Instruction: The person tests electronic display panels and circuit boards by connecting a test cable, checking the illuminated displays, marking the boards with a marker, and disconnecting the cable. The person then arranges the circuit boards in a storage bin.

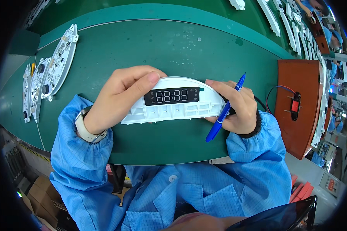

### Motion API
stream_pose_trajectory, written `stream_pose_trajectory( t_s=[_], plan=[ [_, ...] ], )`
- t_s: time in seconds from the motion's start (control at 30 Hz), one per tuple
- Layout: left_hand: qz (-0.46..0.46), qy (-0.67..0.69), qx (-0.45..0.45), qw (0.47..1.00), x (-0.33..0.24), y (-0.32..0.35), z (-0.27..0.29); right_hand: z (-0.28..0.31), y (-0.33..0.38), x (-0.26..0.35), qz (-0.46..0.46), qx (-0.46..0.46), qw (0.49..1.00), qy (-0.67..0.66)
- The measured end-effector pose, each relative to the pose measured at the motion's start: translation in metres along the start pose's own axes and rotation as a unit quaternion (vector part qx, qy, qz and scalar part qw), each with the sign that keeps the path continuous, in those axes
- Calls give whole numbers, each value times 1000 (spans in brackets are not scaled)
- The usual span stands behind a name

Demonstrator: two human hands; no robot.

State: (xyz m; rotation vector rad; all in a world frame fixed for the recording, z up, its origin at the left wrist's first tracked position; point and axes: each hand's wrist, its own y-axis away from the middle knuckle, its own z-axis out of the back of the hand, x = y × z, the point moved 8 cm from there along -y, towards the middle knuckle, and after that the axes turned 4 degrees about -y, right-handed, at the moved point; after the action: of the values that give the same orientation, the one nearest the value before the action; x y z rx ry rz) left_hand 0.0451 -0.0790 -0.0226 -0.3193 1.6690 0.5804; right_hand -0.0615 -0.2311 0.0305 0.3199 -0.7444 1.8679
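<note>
A white curved plastic display panel [174, 82] is held up above the green table, its black screen lit with white segments and small icons. My left hand [125, 92] grips its left end, thumb on the front face near the top edge and the other fingers behind. My right hand [239, 104] closes on the right end, one finger at the upper edge. A blue marker pen [226, 110] also sits in my right hand, slanting across the fingers with its lower tip pointing toward me. The fingers behind the panel are hidden.
At the left of the green table [150, 142] lie several white curved panels with circuit boards [61, 57]. A brown box [297, 96] with a red switch and wires stands at the right. Beyond the table, a green conveyor [204, 8] carries more white parts; other people work at far right.
</note>
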Motion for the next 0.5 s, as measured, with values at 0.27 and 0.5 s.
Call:
stream_pose_trajectory(
  t_s=[0.27,0.5],
  plan=[
    [-9,-7,-1,1000,0,0,0,-3,2,-4,-19,14,1000,-4],
    [-10,-15,-4,1000,-1,-1,0,-1,0,-2,-1,-30,999,-22]
  ],
)
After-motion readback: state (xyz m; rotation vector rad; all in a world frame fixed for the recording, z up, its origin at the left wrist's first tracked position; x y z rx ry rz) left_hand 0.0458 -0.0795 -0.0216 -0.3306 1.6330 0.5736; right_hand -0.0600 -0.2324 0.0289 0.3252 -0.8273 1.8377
